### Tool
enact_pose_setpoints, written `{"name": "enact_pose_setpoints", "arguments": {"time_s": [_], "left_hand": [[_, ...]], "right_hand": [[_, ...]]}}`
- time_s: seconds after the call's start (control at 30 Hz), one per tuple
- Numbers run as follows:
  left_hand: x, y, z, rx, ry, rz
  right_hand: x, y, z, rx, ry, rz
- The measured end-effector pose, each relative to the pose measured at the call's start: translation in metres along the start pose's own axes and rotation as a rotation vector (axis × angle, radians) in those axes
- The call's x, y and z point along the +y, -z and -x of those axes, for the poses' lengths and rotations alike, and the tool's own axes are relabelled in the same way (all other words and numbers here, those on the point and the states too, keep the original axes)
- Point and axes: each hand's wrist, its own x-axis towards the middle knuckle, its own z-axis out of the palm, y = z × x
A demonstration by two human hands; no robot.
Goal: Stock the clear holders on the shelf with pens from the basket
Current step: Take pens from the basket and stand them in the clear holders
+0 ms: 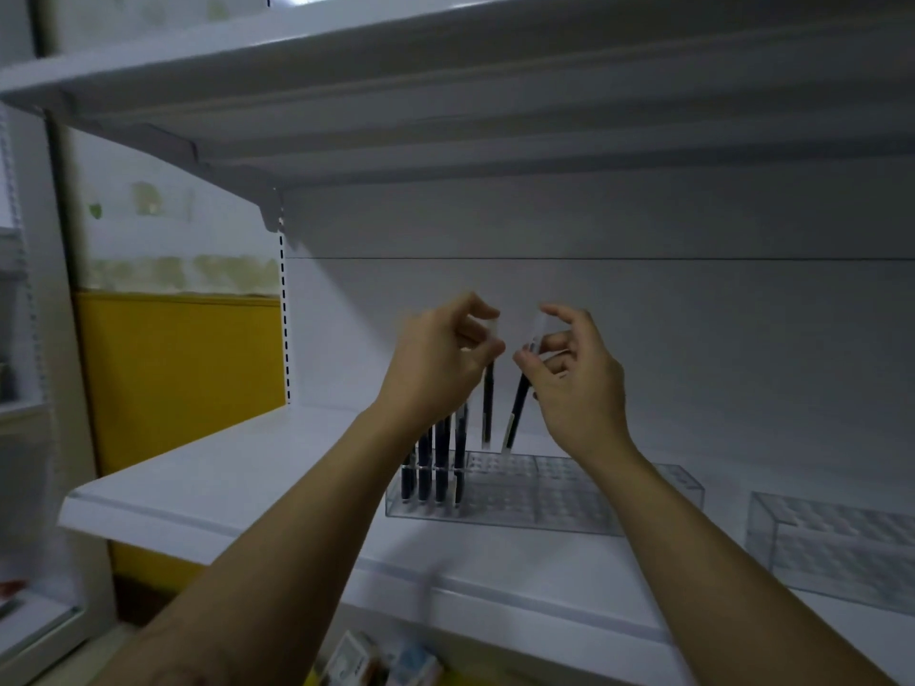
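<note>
A clear holder (544,502) with a grid of holes stands on the white shelf (223,482). Several dark pens (435,467) stand upright in its left end. My left hand (440,358) pinches the top of one dark pen (488,413) that hangs straight down above the holder. My right hand (574,373) pinches another dark pen (517,413), tilted, its tip just above the grid. A second clear holder (832,547) sits at the right with no pens visible in it. The basket is not clearly in view.
An upper white shelf (445,91) overhangs the work area. A yellow wall panel (183,378) lies to the left. Small boxes (376,660) show below the shelf's front edge at the bottom.
</note>
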Motion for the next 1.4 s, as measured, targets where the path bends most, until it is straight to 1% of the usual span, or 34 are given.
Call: {"name": "enact_pose_setpoints", "arguments": {"time_s": [0.13, 0.3, 0.43, 0.5, 0.57, 0.63, 0.7, 0.8, 0.9, 1.0, 1.07, 1.13, 1.23, 1.33, 1.4], "left_hand": [[-0.012, -0.007, -0.001, -0.008, -0.004, -0.037], [-0.017, -0.005, -0.001, -0.017, 0.034, -0.023], [-0.019, -0.006, 0.004, -0.019, 0.058, -0.026], [-0.022, -0.01, 0.008, -0.051, 0.058, -0.089], [-0.024, -0.013, 0.01, -0.093, 0.041, -0.201], [-0.025, -0.014, 0.008, -0.105, 0.036, -0.259], [-0.025, -0.013, 0.005, -0.124, 0.042, -0.267], [-0.024, -0.013, 0.002, -0.183, 0.041, -0.286], [-0.023, -0.013, 0.0, -0.186, 0.05, -0.311], [-0.022, -0.013, -0.003, -0.2, 0.103, -0.306], [-0.024, -0.014, -0.001, -0.236, 0.121, -0.398], [-0.027, -0.016, 0.005, -0.214, 0.068, -0.483], [-0.024, -0.015, 0.009, -0.161, -0.05, -0.536], [-0.019, -0.01, 0.009, -0.186, -0.087, -0.593], [-0.017, -0.005, 0.013, -0.193, -0.098, -0.613]], "right_hand": [[0.016, -0.013, -0.007, 0.003, -0.004, -0.01], [0.031, -0.024, -0.004, -0.013, -0.019, -0.006], [0.033, -0.027, 0.002, -0.071, -0.016, 0.029], [0.033, -0.026, 0.007, -0.151, 0.0, 0.104], [0.035, -0.021, 0.014, -0.299, -0.005, 0.178], [0.037, -0.017, 0.021, -0.457, -0.04, 0.24], [0.038, -0.012, 0.024, -0.51, -0.067, 0.279], [0.036, -0.01, 0.024, -0.505, -0.05, 0.354], [0.032, -0.012, 0.025, -0.517, -0.041, 0.419], [0.029, -0.011, 0.027, -0.523, -0.047, 0.438], [0.028, -0.009, 0.029, -0.521, -0.049, 0.438], [0.027, -0.008, 0.031, -0.525, -0.04, 0.451], [0.025, -0.01, 0.031, -0.525, -0.041, 0.46], [0.026, -0.009, 0.032, -0.524, -0.095, 0.438], [0.027, -0.006, 0.037, -0.515, -0.128, 0.37]]}}
